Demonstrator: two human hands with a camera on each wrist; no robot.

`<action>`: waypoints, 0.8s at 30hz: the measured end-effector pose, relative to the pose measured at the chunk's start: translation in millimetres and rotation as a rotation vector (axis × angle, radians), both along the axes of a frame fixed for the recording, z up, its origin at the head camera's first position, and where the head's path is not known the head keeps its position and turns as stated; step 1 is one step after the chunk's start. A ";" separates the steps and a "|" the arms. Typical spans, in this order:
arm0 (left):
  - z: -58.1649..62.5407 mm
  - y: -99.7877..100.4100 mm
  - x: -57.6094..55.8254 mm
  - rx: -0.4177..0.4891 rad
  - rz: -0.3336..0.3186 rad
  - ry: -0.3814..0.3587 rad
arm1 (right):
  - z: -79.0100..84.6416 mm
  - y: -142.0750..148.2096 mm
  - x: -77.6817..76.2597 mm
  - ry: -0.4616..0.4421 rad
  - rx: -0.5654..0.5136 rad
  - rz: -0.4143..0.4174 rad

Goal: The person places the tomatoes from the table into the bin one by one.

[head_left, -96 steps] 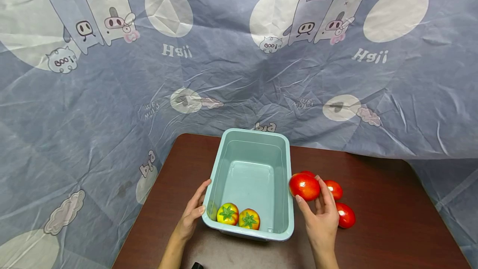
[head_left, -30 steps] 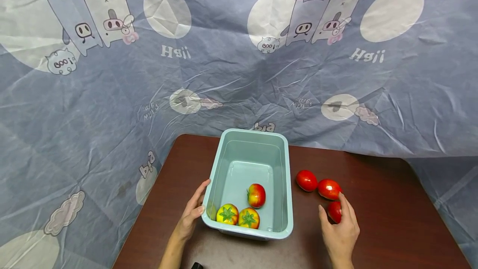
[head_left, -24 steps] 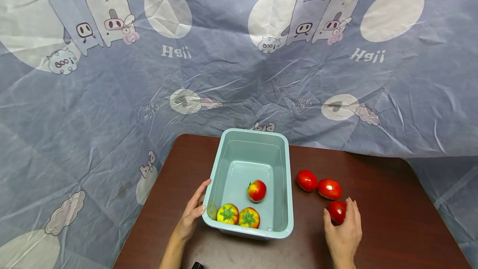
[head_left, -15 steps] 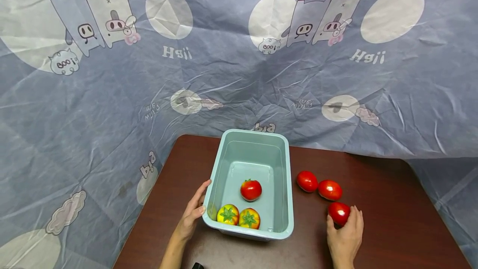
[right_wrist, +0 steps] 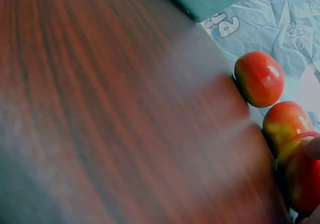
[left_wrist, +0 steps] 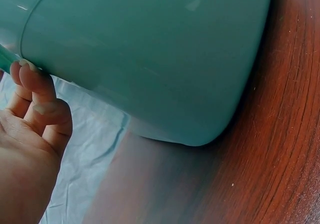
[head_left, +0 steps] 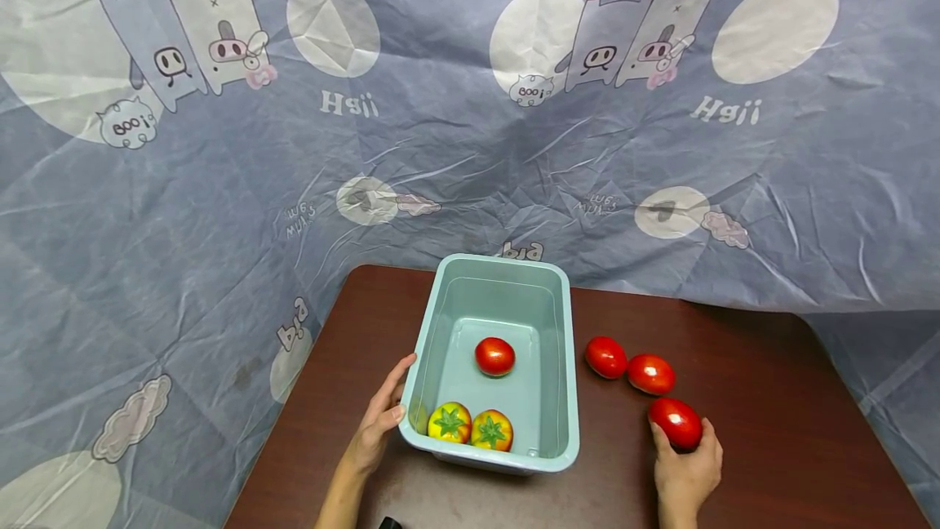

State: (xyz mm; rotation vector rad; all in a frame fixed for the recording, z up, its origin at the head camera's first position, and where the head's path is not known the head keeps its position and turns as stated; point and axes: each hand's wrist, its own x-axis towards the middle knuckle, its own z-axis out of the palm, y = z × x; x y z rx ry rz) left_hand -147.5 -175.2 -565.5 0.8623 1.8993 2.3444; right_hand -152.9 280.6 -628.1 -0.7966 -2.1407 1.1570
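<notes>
Tabletop point(head_left: 778, 431): red fruit point(head_left: 675, 421), lower right, pinched by right hand point(head_left: 689, 470), firm hold advisable; bin point(head_left: 572, 382), lower centre, gripped by left hand point(head_left: 373, 428).

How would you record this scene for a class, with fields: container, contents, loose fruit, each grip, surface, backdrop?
Container: pale green rectangular plastic tub
Contents: two round yellow-red fruits, one glossy red fruit
Loose fruit: two glossy, mostly red oval fruits
Left grip: touching the tub's left rim
Right grip: holding another glossy red oval fruit
Surface: dark brown table
Backdrop: blue cartoon-printed cloth
</notes>
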 end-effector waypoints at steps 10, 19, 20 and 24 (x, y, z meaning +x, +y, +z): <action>0.1 -0.4 1.0 -0.010 0.015 -0.011 | 19.3 -6.4 4.2 0.014 -0.064 -0.018; -1.0 0.3 0.7 -0.005 0.016 -0.017 | 43.3 -20.2 3.2 0.139 -0.074 0.024; -1.2 0.3 0.6 -0.003 0.017 -0.017 | 46.4 -22.0 3.1 0.153 -0.082 0.037; -1.9 0.5 0.0 -0.005 0.016 -0.017 | 59.2 -29.6 3.7 0.197 -0.110 0.078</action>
